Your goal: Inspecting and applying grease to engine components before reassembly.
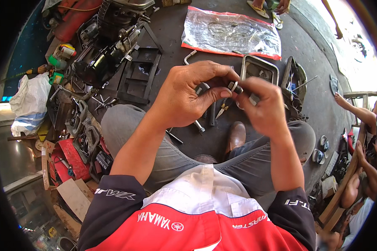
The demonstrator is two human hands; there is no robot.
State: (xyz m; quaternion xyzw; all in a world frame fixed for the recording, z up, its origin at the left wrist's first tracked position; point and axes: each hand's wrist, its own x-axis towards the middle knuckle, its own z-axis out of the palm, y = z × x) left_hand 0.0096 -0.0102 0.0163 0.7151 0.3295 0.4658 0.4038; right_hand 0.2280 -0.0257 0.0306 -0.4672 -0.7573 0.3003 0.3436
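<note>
Above my lap, my left hand (184, 94) pinches a small metal part (235, 87) between thumb and forefinger. The part has a pale ring and a dark, ridged-looking end; its exact kind is hard to make out. My right hand (264, 104), slightly blurred, has its fingers curled against the dark end. On the floor beneath lie a pair of pliers (223, 108), a metal rod with a socket-like end (200, 126) and a dark bar (213, 113), all partly covered by my hands. Beyond them stands a metal tray (273, 67), and a bent-handled tool (189, 56) lies to its left.
An engine (109, 50) rests on a dark metal frame (140, 79) at the left. A clear plastic sheet with red edges (232, 31) lies ahead. Tools and a red box (71, 159) crowd the left side. People sit by a wooden bench (339, 201) at the right.
</note>
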